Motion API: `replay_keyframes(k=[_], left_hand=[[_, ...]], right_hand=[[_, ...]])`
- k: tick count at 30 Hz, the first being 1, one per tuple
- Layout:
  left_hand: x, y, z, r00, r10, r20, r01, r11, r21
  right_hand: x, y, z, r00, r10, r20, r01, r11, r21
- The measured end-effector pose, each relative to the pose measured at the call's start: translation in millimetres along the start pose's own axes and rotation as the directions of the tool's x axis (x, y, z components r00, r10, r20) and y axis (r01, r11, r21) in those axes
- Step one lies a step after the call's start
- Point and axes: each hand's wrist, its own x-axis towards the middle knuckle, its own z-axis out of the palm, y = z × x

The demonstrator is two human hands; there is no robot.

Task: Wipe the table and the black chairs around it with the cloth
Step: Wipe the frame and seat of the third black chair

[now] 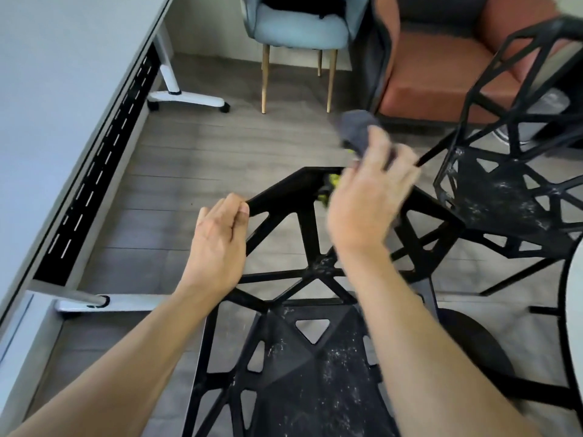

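Head view: cloth held at the top of a dusty black chair

Head view: a black chair (310, 351) with an open lattice of triangular cut-outs is seen from above, its seat flecked with pale dust and scratches. The top rail of its backrest is gripped at the left corner by the left hand (217, 244), fingers curled over the edge and thumb on the near side. A dark grey cloth (359, 129) is bunched in the right hand (367, 200), whose fingers are closed round it just above the right end of the same rail. The cloth and the fingers are smeared by motion blur, so whether the cloth touches the rail cannot be told. A small yellow-green patch (329, 187) is seen below the hand on the rail; what it is cannot be made out.

A second black chair (501, 190) of the same pattern stands to the right, its seat likewise dusted, its back cut off by the frame edge. A pale curved table edge (572, 310) is only partly shown at the far right. A white desk (47, 89), a light blue chair (299, 29) and an orange sofa (441, 74) are seen beyond, each cropped
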Motion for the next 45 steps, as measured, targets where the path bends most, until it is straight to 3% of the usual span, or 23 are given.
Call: replay_keyframes(k=[2,5,8,10,12,16,18,21,25,30,32,37,42,45], left_hand=[[2,0,0,1.0,0.019,-0.005,-0.019,1.0,-0.002],[3,-2,0,1.0,0.023,0.001,-0.023,0.999,-0.033],[3,-5,1,1.0,0.006,-0.009,-0.006,1.0,0.001],[2,-5,2,1.0,-0.023,-0.017,0.023,0.999,0.026],[1,-4,4,0.999,-0.035,-0.027,0.036,0.999,0.035],[0,3,6,0.999,-0.022,-0.038,0.023,1.0,0.02],[1,3,9,0.999,-0.004,-0.05,0.005,1.0,0.026],[1,0,13,0.995,0.026,-0.094,-0.021,0.998,0.052],[4,-5,9,0.997,0.021,-0.078,-0.017,0.998,0.052],[-1,-7,5,0.997,0.031,-0.068,-0.029,0.999,0.029],[-2,-6,8,0.997,0.022,-0.073,-0.019,0.999,0.043],[-2,-4,9,0.998,0.004,-0.069,-0.001,0.999,0.046],[-6,-1,8,0.999,-0.032,-0.043,0.034,0.998,0.045],[-7,-1,7,0.999,-0.026,-0.037,0.027,0.999,0.04]], right_hand=[[-25,-41,7,0.975,-0.215,0.054,0.214,0.976,0.036],[-43,-71,11,0.85,-0.509,0.134,0.504,0.861,0.073],[-22,-46,3,0.754,-0.628,0.195,0.634,0.772,0.036],[9,-13,-3,0.81,-0.545,0.214,0.571,0.816,-0.084],[41,26,-10,0.909,-0.361,0.211,0.401,0.895,-0.196],[69,69,-16,0.932,-0.172,0.319,0.188,0.982,-0.019],[66,58,-9,0.96,-0.114,0.258,0.132,0.99,-0.053],[41,-4,0,0.955,-0.246,0.162,0.247,0.969,0.019],[-19,-93,23,0.859,-0.497,0.12,0.451,0.847,0.282],[-6,-56,21,0.747,-0.665,0.021,0.624,0.712,0.323],[13,-36,19,0.757,-0.653,0.016,0.632,0.738,0.239],[56,60,-3,0.916,-0.389,0.092,0.395,0.918,-0.048],[61,77,-13,0.962,-0.215,0.17,0.224,0.974,-0.036],[46,86,-32,0.927,-0.298,0.229,0.301,0.953,0.022]])
